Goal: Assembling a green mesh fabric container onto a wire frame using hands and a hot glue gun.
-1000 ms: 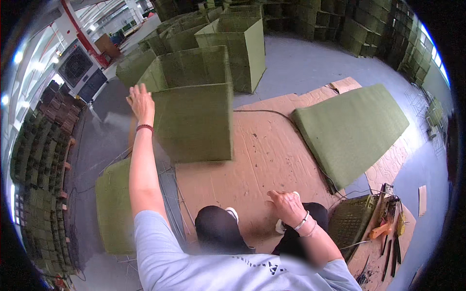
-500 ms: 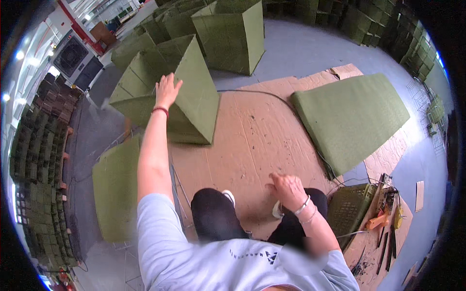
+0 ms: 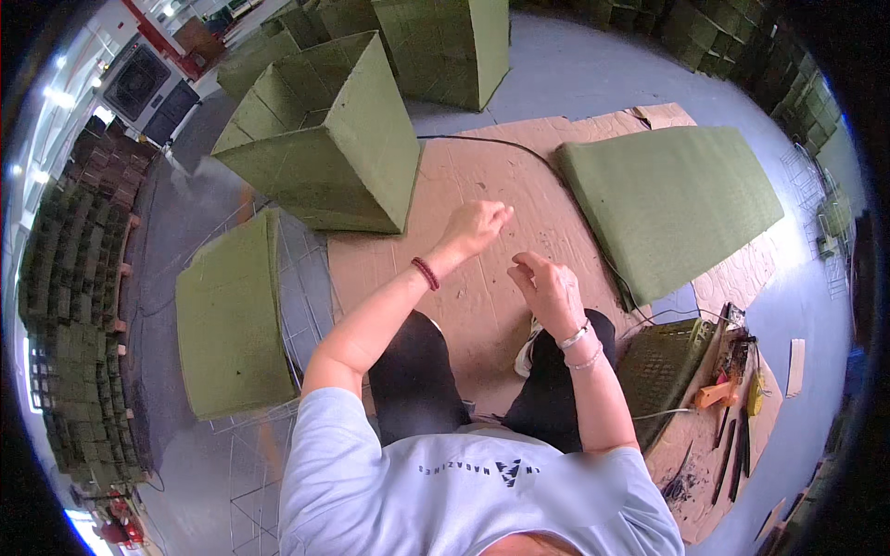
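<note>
My left hand (image 3: 476, 226) is raised over the brown cardboard sheet, its fingers curled in a loose fist, and nothing shows in it. Just right of it and nearer to me, my right hand (image 3: 549, 289) has its fingers bent in toward the thumb; whether a small thing is between them is hidden. The two hands are close but apart. Left of them stands an open-topped green box (image 3: 375, 130) with fabric-like walls and dividers inside. To the right, a padded green panel (image 3: 672, 208) lies flat on the cardboard sheet (image 3: 454, 176).
Flat green panels (image 3: 232, 320) lie on wire frames at left. A black cable (image 3: 501, 142) crosses the cardboard. At lower right are a green crate (image 3: 660, 371), an orange-handled tool (image 3: 712, 396) and dark strips (image 3: 732, 463). More green boxes (image 3: 445, 46) stand behind; stacks (image 3: 79, 306) line the left.
My left hand has let go of the green box's rim and come right and nearer, beside my right hand, its fingers curling in. My right hand has risen slightly farther out.
</note>
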Tool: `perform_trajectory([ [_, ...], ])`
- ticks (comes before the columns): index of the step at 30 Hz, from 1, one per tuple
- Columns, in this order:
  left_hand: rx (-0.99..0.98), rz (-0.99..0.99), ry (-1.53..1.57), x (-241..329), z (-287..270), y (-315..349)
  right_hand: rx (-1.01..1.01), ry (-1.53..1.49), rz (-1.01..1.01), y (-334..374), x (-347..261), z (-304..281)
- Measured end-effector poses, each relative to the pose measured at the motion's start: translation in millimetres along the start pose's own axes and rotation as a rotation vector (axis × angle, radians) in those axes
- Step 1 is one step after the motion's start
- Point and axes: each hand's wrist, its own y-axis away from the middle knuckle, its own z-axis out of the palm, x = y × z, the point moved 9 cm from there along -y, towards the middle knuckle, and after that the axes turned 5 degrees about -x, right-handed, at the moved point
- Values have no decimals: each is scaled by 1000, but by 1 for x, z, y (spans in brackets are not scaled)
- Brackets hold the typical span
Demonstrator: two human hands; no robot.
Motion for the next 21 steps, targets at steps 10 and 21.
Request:
perform_trajectory([
  [10, 567, -142, -411, -91, -206, 13, -91, 43, -6, 3, 1, 13],
  [21, 296, -232, 370, -86, -99, 22, -92, 1, -63, -13, -18, 23],
])
